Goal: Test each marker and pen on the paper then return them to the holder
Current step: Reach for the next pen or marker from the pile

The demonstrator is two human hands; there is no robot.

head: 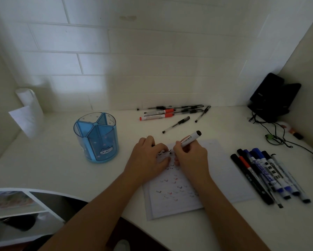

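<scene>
Head view: the right hand (190,156) grips a marker (189,138), tip on the paper (224,178) — the left hand (146,160) rests curled beside it, perhaps holding something.

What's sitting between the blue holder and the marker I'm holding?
Bare desk, then your left hand resting on the paper, seen in the head view.

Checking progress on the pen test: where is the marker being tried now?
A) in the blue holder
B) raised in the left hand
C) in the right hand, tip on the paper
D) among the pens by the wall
C: the right hand grips the marker, its tip down on the paper.
</scene>
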